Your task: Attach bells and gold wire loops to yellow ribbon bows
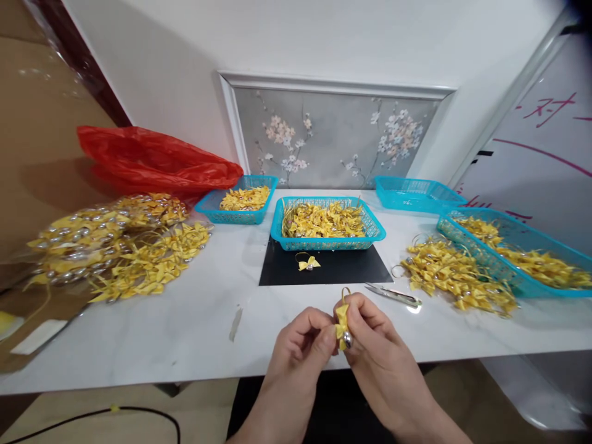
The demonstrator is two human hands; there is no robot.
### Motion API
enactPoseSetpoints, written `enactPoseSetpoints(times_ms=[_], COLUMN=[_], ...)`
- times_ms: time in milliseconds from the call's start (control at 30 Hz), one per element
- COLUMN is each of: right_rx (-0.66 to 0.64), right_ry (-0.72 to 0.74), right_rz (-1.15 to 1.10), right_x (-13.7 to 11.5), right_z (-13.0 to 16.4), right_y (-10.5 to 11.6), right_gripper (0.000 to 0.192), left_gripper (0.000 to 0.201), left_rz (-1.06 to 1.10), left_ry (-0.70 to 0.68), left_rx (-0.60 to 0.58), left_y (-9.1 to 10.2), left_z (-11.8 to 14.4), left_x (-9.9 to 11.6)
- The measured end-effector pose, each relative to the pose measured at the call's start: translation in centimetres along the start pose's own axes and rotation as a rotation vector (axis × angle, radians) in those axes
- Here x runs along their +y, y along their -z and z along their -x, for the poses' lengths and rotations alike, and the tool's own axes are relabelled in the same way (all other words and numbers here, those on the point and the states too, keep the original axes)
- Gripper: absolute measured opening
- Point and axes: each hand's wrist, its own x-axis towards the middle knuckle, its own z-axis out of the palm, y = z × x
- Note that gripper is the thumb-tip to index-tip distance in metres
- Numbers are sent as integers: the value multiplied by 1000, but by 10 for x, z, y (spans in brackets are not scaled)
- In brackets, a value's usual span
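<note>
Reads 对 [554, 110] in magenta on the upper part of the whiteboard [536, 182] at the far right. Shows a magenta dot [518, 107] just left of that character, and a short stroke [583, 118] to its right, cut off by the picture's edge. Carries more magenta writing [478, 202] low down, near the rim of the large blue basket [515, 276], too unclear to read. Bears small white marks [407, 202] on the back-right blue basket [391, 200], also too small to read.
</note>
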Motion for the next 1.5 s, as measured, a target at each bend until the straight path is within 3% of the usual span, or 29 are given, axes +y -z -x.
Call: enactPoseSetpoints(times_ms=[233,300,467,600,767,900,1000,1167,1500], right_rx=[93,92,-31,-75,-103,-8,29,-39,-7], right_ry=[-17,46,161,137,28,104,128,-17,73], right_rz=[-15,83,435,654,693,603,571,634,700], right_x=[3,3,-7,-20,-23,-18,-18,-22,-22], right_z=[1,1,-2,-4,-7,-6,-2,6,8], right_y=[-7,-4,4,5,3,10,16,19,12], right_gripper=[30,31,30,29,28,25,26,27,26], left_gripper=[17,18,27,16,15,19,17,12,11], left_rz=[-271,-282,-134,-97,-3,91,118,61,-263], left_ry=[-323,-298,-19,-26,45,119,93,1,-232], left_rx=[-12,-26,-80,-62,-47,-7,67,121,165], left_y=[2,3,8,15,12,8,7,7,14], left_z=[-2,-3,-5,-2,-9,-14,-15,-13,-5], left_x=[-12,-11,1,13,16,10,6,1,4])
